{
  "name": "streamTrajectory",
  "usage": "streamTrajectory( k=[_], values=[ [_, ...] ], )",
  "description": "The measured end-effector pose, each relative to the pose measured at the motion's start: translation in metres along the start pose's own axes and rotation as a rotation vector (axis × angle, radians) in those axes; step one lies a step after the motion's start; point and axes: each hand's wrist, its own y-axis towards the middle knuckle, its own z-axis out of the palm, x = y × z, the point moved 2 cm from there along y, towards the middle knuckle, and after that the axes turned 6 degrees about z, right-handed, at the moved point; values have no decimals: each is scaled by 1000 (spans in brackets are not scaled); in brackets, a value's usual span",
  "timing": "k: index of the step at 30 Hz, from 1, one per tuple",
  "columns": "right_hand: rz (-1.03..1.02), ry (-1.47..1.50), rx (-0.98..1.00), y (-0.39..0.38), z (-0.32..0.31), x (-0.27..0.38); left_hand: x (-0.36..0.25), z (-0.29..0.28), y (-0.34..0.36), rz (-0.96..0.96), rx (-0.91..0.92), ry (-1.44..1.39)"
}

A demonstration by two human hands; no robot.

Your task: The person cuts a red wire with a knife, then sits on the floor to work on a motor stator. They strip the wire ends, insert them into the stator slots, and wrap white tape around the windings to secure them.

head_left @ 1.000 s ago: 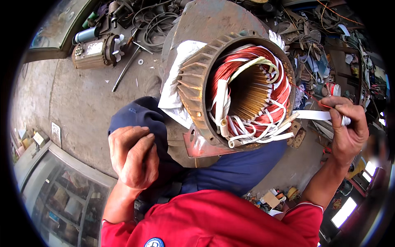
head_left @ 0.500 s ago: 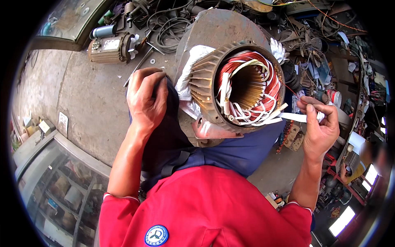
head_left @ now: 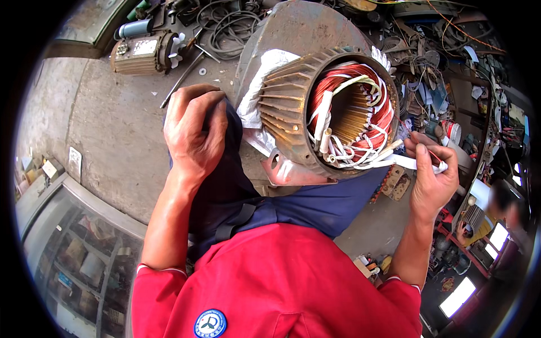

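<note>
1 finned motor shell (head_left: 279, 104), at centre, on a white cloth (head_left: 265, 73) over a metal stand (head_left: 301, 25), open end towards us. Inside, we count 1 ring of red wire (head_left: 323, 93). 1 white strip (head_left: 404, 162), running from the shell's lower right rim to our right hand (head_left: 433, 172), which closes on it between thumb and fingers. Our left hand (head_left: 194, 129), half curled at the left knee (head_left: 232, 127); whether it holds anything we cannot tell. Beyond, on the floor (head_left: 112, 118): 1 small motor (head_left: 141, 53), 1 rod (head_left: 180, 84), 1 washer (head_left: 202, 71).
</note>
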Motion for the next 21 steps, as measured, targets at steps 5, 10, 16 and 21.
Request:
streamTrajectory(
  k=[5,10,16,21],
  values=[
    [-169,-90,-98,-1,4,4,0,-1,2,-12,3,-6],
    [-467,-421,-184,-20,-21,31,-15,-11,5,-158,-70,-109],
    [-402,109,319,-67,-9,62,-113,-34,24,168,147,-310],
    [-486,222,423,-77,11,63,-140,-21,7,223,358,-437]
  ],
)
